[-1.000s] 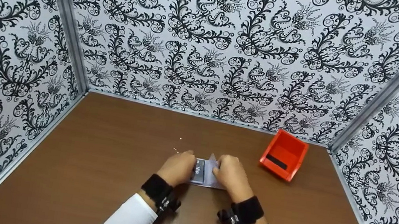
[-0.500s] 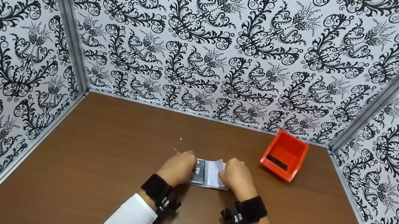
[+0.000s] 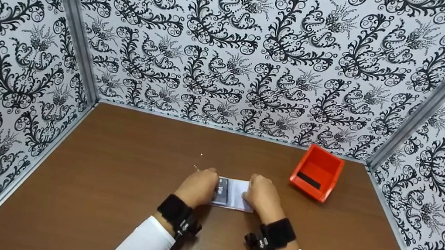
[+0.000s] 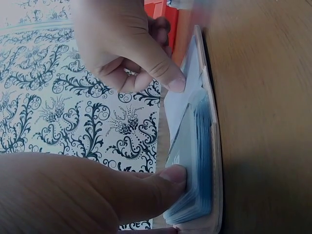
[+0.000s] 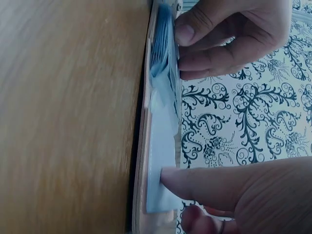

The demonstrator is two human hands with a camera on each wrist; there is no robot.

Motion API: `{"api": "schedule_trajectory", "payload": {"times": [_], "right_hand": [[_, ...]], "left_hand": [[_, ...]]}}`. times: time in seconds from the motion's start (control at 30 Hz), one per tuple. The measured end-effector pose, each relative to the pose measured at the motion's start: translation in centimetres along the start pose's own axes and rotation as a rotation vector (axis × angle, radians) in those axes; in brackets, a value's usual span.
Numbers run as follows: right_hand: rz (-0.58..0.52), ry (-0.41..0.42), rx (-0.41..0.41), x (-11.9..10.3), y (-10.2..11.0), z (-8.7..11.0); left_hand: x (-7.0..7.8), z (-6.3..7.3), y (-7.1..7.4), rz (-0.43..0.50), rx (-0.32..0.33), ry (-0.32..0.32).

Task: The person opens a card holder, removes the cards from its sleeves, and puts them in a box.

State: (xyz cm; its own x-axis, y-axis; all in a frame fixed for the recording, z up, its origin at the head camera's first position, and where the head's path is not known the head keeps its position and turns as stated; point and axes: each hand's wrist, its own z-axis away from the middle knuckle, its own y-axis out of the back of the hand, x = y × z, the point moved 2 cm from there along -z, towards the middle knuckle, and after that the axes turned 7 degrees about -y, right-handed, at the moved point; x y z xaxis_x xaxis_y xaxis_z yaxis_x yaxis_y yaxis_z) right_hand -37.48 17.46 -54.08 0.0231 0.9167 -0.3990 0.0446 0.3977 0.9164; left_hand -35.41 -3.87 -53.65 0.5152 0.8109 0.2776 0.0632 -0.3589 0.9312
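A small card holder (image 3: 237,193) with clear plastic sleeves lies spread wide on the brown table between both hands. My left hand (image 3: 198,186) grips its left end, the thumb pressing on the thick stack of sleeves (image 4: 202,146). On top of that stack a dark card with light lettering (image 3: 221,192) shows. My right hand (image 3: 262,196) holds the right end; its thumb lies on a pale, flat sleeve page (image 5: 162,146). The outer cover (image 4: 217,161) shows as a thin edge along the tabletop. In the head view, fingertips of both hands are hidden.
An orange-red open bin (image 3: 319,172) with a black strip stands at the back right of the table (image 3: 134,151). Small white specks (image 3: 201,155) show on the wood beyond the left hand. Patterned black-and-white walls (image 3: 233,56) enclose the back and sides.
The pale page that stood up near my right hand now lies flat to the right. My right hand has shifted slightly right with it; the left hand has stayed in place.
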Motion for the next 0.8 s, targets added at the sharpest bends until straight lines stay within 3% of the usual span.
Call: {"api": "schedule_trajectory", "payload": {"times": [0.27,0.53,0.6,0.8], "right_hand": [[-0.103,0.136,0.012,-1.0,-0.2,0.3],[-0.239,0.146,-0.096,-2.0,-0.3,0.7],[-0.234,0.143,-0.114,-1.5,-1.0,0.0],[-0.196,0.225,-0.049,3.2,-6.6,-5.0]], "left_hand": [[0.1,-0.1,-0.1,-0.008,0.005,-0.024],[0.0,-0.1,0.1,0.020,-0.024,-0.008],[-0.1,0.0,0.2,0.022,-0.036,-0.003],[-0.3,-0.1,0.5,0.043,-0.044,-0.024]]}}
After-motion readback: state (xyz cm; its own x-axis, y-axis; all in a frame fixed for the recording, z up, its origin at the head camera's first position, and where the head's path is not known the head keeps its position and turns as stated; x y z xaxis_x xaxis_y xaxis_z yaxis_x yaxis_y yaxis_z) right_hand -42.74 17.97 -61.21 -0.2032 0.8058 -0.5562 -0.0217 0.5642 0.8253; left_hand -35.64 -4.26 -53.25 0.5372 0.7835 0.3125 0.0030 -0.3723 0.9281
